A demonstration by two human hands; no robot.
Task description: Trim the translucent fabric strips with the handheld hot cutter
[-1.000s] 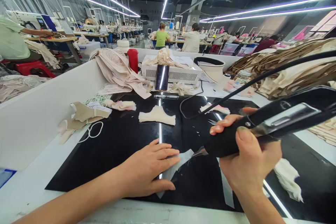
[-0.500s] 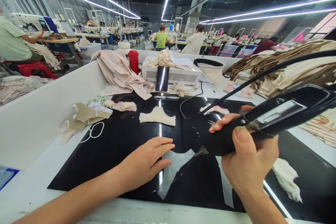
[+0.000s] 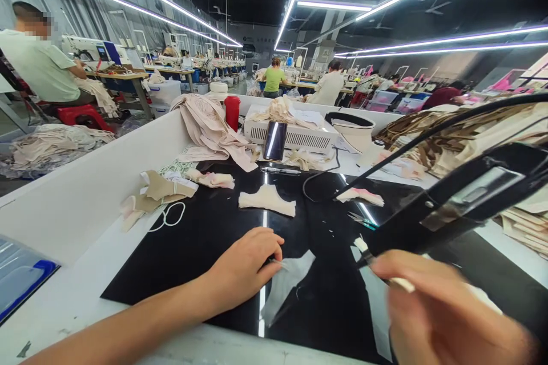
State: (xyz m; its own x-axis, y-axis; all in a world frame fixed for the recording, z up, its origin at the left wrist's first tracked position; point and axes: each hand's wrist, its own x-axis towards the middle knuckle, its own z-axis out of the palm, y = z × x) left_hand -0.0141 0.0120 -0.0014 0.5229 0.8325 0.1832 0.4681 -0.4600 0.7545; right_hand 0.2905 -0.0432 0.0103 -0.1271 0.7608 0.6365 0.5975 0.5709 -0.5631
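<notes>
My left hand (image 3: 246,262), its fingers curled, rests at the upper left of a pale translucent sheet piece (image 3: 286,285). A thin shiny tip shows by its fingertips; what it grips is unclear. My right hand (image 3: 445,308), smeared by motion, has its fingers pinched near a small cream bit and a dark slim shape; I cannot make out what it holds. Just behind this hand slants a black corded handheld tool (image 3: 454,205). A second translucent strip (image 3: 377,308) lies below it. Beyond my left hand sits a cream cut fabric piece (image 3: 268,201).
A black mat (image 3: 205,262) covers much of the white table. Around it are scissors (image 3: 363,221), a pen (image 3: 281,170), fabric scraps (image 3: 158,191), a phone (image 3: 274,141) and a red cup (image 3: 232,113). A black cable (image 3: 411,137) arcs overhead. Co-workers sit farther off.
My right hand has moved lower and right, off its grip around the black tool's body. The tool has shifted right. My left fingers have curled from lying flat. The view has tilted.
</notes>
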